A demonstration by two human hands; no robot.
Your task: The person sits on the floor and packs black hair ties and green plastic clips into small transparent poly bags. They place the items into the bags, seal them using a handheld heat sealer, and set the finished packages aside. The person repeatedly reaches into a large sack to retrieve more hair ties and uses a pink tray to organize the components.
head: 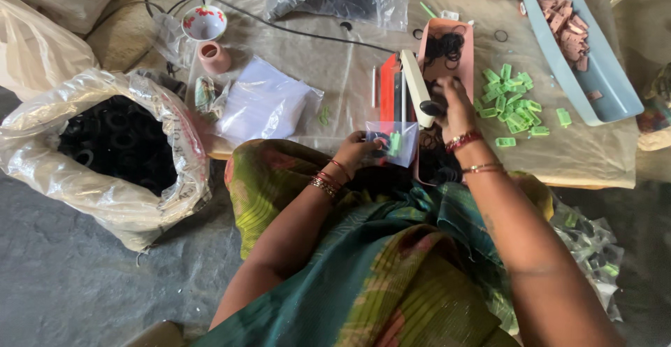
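Note:
My left hand point(358, 153) holds a small clear plastic pouch point(393, 142) with a green tag and black rings inside, just above my lap. Over the pink tray point(464, 59), my right hand point(453, 106) reaches into its pile of black rubber rings point(443, 46), fingers curled around some of them. A white bar-shaped sealer point(415, 85) with a black knob lies just left of that hand. Loose green tags point(514, 99) are scattered on the low table to its right.
A big clear sack of black rings point(115, 141) stands at the left on the floor. A stack of clear pouches point(264, 102), a small cup point(214, 57) and a bowl point(204, 23) sit at the table's left. A blue tray of pink pieces point(607, 88) lies at the right. Filled pouches point(591, 246) are piled lower right.

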